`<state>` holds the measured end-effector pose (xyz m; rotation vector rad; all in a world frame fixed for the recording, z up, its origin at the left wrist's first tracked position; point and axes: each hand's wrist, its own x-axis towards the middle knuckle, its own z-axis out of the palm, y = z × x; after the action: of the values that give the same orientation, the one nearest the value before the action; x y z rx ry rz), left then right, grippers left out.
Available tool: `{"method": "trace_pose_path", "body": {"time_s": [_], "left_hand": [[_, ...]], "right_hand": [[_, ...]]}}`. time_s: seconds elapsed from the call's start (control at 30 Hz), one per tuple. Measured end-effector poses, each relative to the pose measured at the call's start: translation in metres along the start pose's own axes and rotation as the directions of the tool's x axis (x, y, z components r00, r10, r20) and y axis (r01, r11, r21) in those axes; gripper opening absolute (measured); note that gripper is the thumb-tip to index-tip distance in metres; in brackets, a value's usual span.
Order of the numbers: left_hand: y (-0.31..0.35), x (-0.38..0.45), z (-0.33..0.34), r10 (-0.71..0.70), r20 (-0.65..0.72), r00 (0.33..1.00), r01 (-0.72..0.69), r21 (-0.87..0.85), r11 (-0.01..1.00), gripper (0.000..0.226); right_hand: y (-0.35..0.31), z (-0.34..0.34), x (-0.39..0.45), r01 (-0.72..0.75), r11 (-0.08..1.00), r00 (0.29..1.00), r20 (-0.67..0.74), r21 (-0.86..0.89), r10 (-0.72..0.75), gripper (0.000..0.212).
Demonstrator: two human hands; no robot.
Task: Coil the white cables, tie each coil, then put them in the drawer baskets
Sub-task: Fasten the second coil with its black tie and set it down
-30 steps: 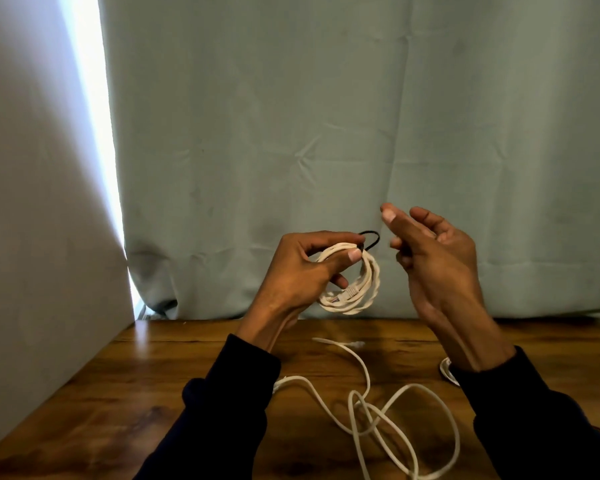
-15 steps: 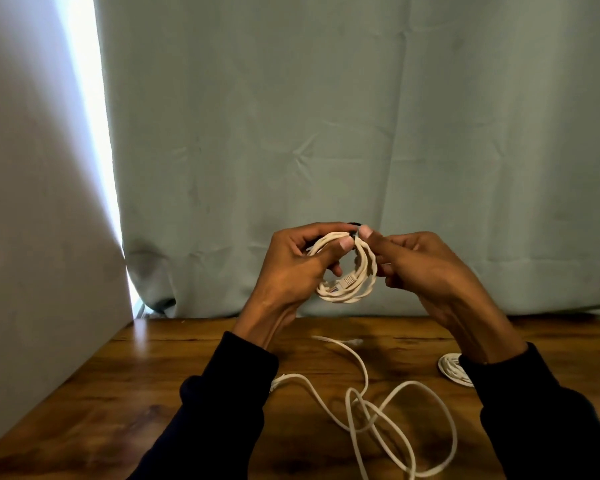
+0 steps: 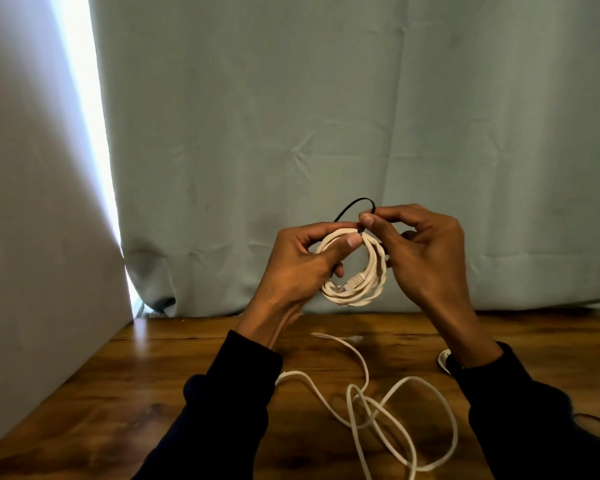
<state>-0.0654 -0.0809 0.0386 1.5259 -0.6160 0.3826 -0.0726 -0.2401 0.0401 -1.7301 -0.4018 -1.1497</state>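
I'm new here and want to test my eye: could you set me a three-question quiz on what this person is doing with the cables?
1. True or false: the left hand holds the coiled white cable above the table.
2. What colour is the tie that the right hand pinches?
3. The loose white cable lies: A in a basket, B on the table, C on the curtain.

Key: 1 true; 2 black; 3 B.

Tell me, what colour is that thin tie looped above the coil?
Black; the tie shows clearest in the head view.
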Motion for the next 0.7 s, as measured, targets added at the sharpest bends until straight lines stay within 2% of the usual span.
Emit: {"method": "trace_pose_path", "body": {"time_s": [0.1,0.27,0.4,0.53,0.7], "left_hand": [[0.003,0.0,-0.001,-0.044,0.039,0.998,0.042,0.064,0.997,0.026],[0.007,0.0,-0.003,-0.048,0.008,0.999,0.047,0.124,0.991,0.021],[0.005,0.0,-0.004,0.044,-0.005,0.999,-0.042,0.185,0.982,0.018],[-0.001,0.0,0.001,0.146,-0.087,0.986,-0.121,0.243,0.963,0.019],[-0.007,-0.001,0.009,0.253,-0.168,0.953,-0.194,0.305,0.932,0.021]], "right_hand": [[0.0,0.0,-0.002,0.061,0.996,0.997,-0.045,-0.06,-0.064,0.014],[-0.004,0.004,-0.004,0.083,0.987,0.992,-0.078,-0.141,-0.095,0.017],[-0.009,0.007,-0.008,0.117,0.973,0.988,-0.077,-0.2,-0.135,0.015],[-0.013,0.011,-0.011,0.15,0.959,0.979,-0.099,-0.241,-0.177,0.014],[-0.017,0.008,-0.012,0.157,0.969,0.981,-0.087,-0.191,-0.176,0.021]]}}
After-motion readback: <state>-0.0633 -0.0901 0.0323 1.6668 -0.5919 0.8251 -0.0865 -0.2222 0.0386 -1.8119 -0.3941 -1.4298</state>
